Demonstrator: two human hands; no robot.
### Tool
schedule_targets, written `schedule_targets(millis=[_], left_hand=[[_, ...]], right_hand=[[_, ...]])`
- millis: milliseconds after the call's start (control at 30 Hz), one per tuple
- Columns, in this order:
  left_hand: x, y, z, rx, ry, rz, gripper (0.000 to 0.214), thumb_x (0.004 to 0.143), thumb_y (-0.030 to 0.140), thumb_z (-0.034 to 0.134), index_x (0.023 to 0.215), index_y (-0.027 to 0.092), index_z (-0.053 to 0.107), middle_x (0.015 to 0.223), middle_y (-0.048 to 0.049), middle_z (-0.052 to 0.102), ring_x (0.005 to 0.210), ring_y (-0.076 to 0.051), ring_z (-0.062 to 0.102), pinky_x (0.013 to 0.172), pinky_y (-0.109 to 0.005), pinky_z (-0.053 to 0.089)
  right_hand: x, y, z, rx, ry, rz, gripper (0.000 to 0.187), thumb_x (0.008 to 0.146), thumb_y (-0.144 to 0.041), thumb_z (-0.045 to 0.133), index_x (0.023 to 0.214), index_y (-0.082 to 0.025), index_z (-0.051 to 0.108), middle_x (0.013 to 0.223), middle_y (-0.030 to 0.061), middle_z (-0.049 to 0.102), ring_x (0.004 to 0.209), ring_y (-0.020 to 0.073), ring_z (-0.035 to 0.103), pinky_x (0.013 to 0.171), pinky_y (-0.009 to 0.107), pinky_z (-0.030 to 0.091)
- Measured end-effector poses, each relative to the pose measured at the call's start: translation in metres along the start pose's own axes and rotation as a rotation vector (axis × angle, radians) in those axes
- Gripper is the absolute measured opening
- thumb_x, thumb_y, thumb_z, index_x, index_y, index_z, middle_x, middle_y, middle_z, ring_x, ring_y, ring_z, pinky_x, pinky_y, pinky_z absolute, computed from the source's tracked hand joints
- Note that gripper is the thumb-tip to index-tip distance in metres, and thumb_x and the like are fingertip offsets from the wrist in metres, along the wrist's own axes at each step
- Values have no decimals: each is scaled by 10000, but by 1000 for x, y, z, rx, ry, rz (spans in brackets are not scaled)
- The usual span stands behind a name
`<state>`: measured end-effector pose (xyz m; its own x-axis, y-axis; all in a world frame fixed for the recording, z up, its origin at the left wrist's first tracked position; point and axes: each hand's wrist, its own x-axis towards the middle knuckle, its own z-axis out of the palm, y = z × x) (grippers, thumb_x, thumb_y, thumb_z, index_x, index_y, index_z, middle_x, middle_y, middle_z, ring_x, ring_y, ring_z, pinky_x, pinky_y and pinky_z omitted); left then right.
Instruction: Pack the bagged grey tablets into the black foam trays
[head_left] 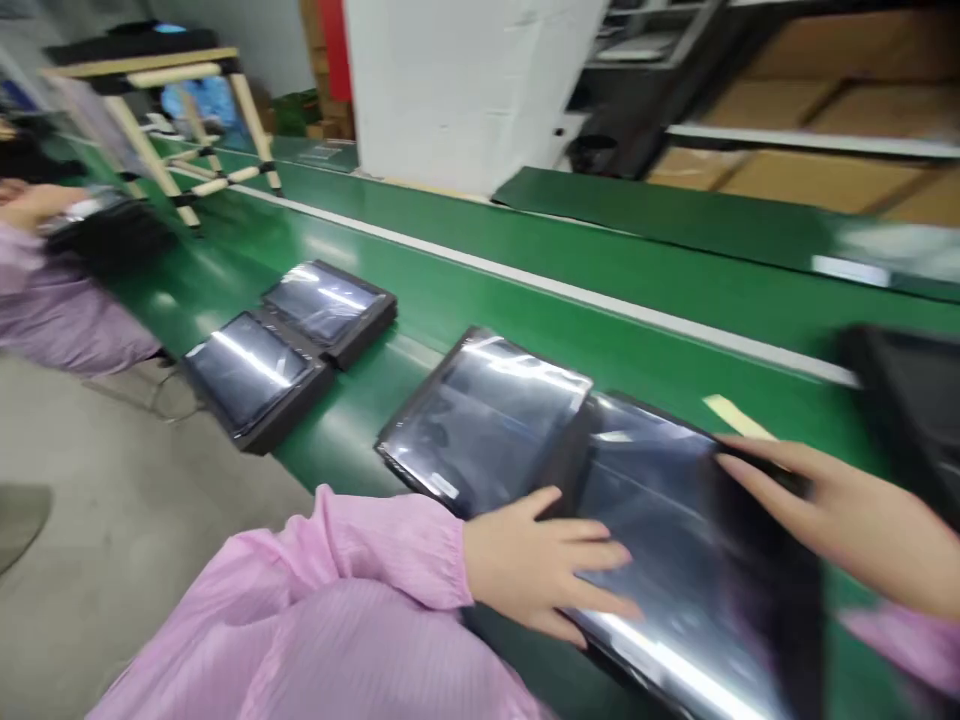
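Note:
A large flat screen panel (667,540) with a glossy, film-like face lies in a black tray right in front of me. My left hand (551,565) rests on its left side, fingers spread flat. At the panel's far right corner, my right hand (810,510) grips the dark edge between thumb and fingers; part of that edge is blurred. Against the left side of this panel lies a second screen panel (495,415) in a black tray, its shiny surface reflecting the lights. A pale yellow strip (739,418) shows just beyond my right hand.
Two smaller screens in black trays (251,370) (326,305) sit farther left on the green bench (420,360). A dark tray (915,400) is blurred at right. A pipe-framed stand (195,130) rises at back left, near a co-worker's sleeve (60,310). Cardboard boxes (817,180) fill shelves behind.

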<state>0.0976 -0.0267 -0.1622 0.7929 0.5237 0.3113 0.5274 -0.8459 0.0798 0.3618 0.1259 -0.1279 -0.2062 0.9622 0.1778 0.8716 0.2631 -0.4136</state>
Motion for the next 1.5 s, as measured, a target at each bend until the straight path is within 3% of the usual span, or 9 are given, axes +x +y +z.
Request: schedule_targets(millis=[100, 233, 533, 667, 833, 967, 1067, 1267, 1500], left_hand=[[-2, -1, 2, -157, 6, -6, 425, 934, 481, 517, 1288, 271, 624, 1458, -102, 555, 1363, -274, 500, 1099, -568, 406], [-2, -6, 0, -263, -13, -44, 425, 919, 476, 576, 1286, 264, 614, 1447, -124, 566, 1367, -317, 504, 1115, -628, 373], [-4, -1, -7, -267, 25, -102, 323, 926, 333, 583, 1232, 252, 650, 1420, -110, 588, 1330, -309, 539, 1141, -604, 340], [-3, -1, -9, -200, 94, -234, 336, 890, 333, 624, 1195, 196, 657, 1298, -143, 647, 1200, -313, 610, 1123, -590, 333], [0, -1, -13, -106, 65, -331, 388, 929, 319, 565, 1282, 161, 579, 1250, -133, 675, 1156, -300, 634, 1148, -560, 293], [-1, 2, -15, -54, 27, -329, 440, 933, 366, 557, 1328, 171, 543, 1288, -132, 664, 1271, -342, 567, 1170, -577, 249], [-2, 4, -15, -26, -8, -420, 551, 925, 457, 543, 1382, 152, 497, 1393, -184, 583, 1391, -399, 442, 1169, -611, 236], [-3, 2, -13, -50, -94, -512, 770, 925, 585, 464, 1508, 105, 317, 1558, -258, 366, 1487, -444, 254, 1157, -675, 209], [0, 2, -14, -69, -92, -500, 787, 894, 579, 512, 1516, 141, 310, 1545, -261, 386, 1470, -464, 282, 1147, -707, 188]], right_hand=[[-9, 9, -5, 75, -94, -8, 322, 777, -422, 592, 1027, -273, 730, 1197, 129, 723, 1151, 324, 666, 1071, 476, 462], [-17, 26, -16, 20, -47, 54, 449, 805, -400, 641, 1191, -176, 693, 1293, 137, 675, 1236, 315, 615, 1125, 490, 418], [-21, 36, -16, 100, -24, -19, 342, 857, -339, 653, 1150, -174, 717, 1224, 107, 709, 1179, 262, 642, 1090, 454, 448], [-4, 26, -14, 29, 22, -66, 144, 803, -258, 720, 910, -171, 763, 1118, 99, 736, 1141, 275, 643, 1082, 474, 434], [-11, -6, -40, 56, -88, -50, 71, 806, -116, 675, 746, -153, 683, 848, 49, 731, 901, 219, 681, 949, 420, 509], [-24, -61, -65, 515, -376, -67, 142, 883, -85, 622, 764, -152, 585, 689, -20, 682, 685, 107, 668, 704, 225, 556], [-19, -98, -69, 882, -454, -92, 187, 948, -81, 564, 781, -147, 515, 708, -41, 671, 616, 66, 664, 578, 152, 543], [15, -112, -51, 1276, -289, 206, 188, 1019, -128, 462, 835, -123, 502, 654, -86, 594, 617, 28, 656, 698, 193, 612], [-18, -44, -55, 889, 26, 463, 177, 1003, -219, 495, 1145, -115, 510, 914, -28, 647, 683, 68, 674, 682, 201, 578]])
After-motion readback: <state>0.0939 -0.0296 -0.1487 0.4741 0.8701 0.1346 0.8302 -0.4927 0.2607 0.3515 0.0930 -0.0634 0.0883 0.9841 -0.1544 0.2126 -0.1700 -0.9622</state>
